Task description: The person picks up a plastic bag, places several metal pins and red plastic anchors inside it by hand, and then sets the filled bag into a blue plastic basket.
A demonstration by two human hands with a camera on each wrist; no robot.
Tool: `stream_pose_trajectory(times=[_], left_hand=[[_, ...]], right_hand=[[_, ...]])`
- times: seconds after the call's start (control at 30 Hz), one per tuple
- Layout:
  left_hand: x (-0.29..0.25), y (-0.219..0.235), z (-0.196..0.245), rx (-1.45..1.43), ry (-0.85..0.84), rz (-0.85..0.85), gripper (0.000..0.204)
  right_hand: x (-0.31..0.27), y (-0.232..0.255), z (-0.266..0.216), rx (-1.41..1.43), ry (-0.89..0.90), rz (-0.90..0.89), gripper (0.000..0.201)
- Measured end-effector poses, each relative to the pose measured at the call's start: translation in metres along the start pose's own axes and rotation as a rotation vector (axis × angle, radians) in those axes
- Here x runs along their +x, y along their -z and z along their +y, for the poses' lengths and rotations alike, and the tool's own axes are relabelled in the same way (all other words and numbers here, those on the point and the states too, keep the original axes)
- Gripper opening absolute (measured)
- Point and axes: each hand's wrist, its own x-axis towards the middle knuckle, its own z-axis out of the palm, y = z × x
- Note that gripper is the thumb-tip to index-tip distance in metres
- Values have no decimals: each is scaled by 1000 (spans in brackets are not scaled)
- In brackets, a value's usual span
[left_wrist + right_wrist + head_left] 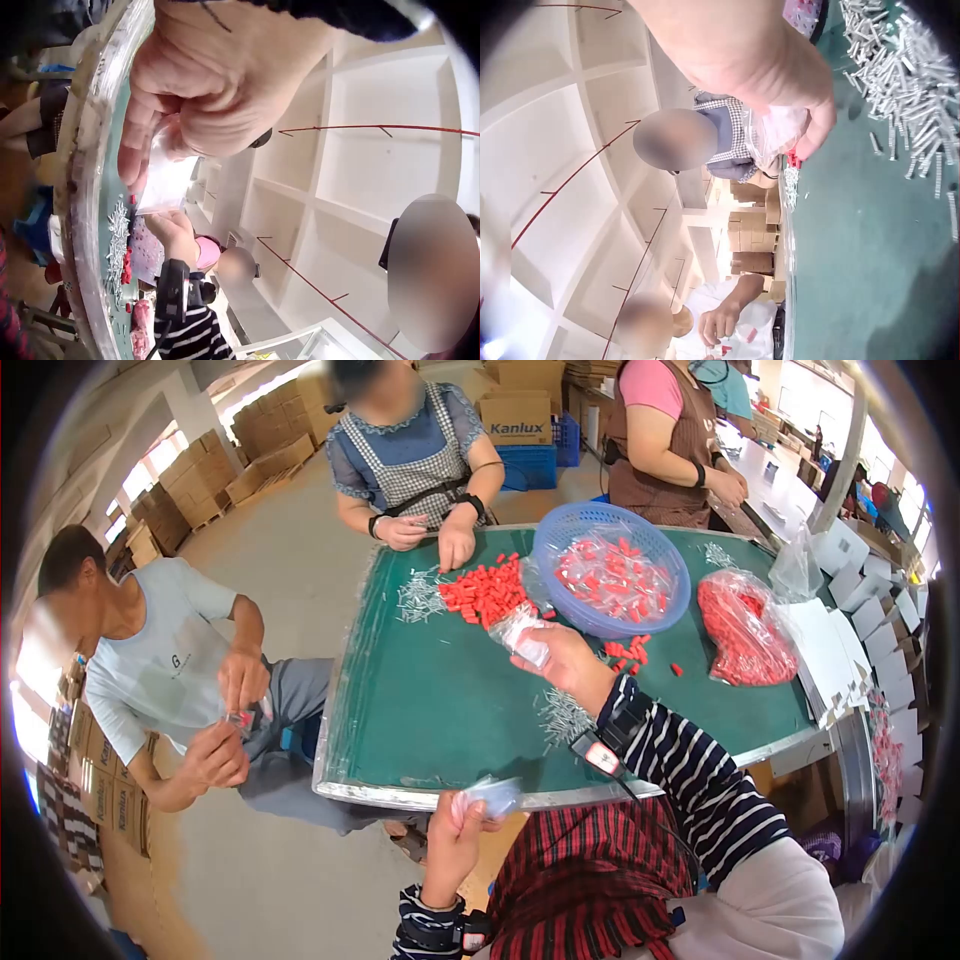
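My left hand [455, 848] pinches a small clear plastic bag [490, 797] between thumb and fingers at the table's near edge. In the left wrist view that plastic bag [166, 176] hangs flat below the thumb. Out over the table, my right hand [570, 660] grips crumpled clear plastic [524, 635], beside a heap of red plugs [485, 592]. Its thumb and fingers close round the plastic [780, 127] in the right wrist view; the contents are unclear. Loose silver screws [563, 718] lie below my right forearm.
A blue basket [570, 615] holds filled bags at the table's far side. Right of it lies a large bag of red plugs [745, 630]. More screws [420, 597] lie at the left. One person sits at the left, others stand across the green table [430, 700]; white cartons [830, 650] stand at right.
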Motion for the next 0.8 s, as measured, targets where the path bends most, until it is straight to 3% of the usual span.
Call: stream_pose_trajectory(times=[0.13,0.2,0.27,0.33,0.43,0.57,0.63,0.67,0.73,0.8], left_hand=[[1,12,-12,97,45,-62,22],[4,10,-12,105,42,-62,20],[5,9,-12,210,37,-62,17],[8,6,-12,218,42,-70,17],[11,3,-11,216,40,-63,19],[18,2,-11,229,15,-56,20],[23,0,-13,173,3,-43,20],[24,-2,-14,116,-9,-26,19],[28,-7,-6,66,9,-36,18],[30,-12,5,-22,50,-77,16]], right_hand=[[28,-9,-8,-100,66,93,28],[50,4,-2,-175,150,53,35],[48,1,-1,-256,225,16,41],[38,-5,0,-301,238,176,59],[15,-11,-8,-464,208,258,69],[-1,10,2,-707,363,324,64],[-18,19,5,-1012,546,190,54],[-34,13,2,-1013,543,192,54],[-86,-6,-8,-943,296,-347,48],[-124,-14,-3,-1197,403,-594,43]])
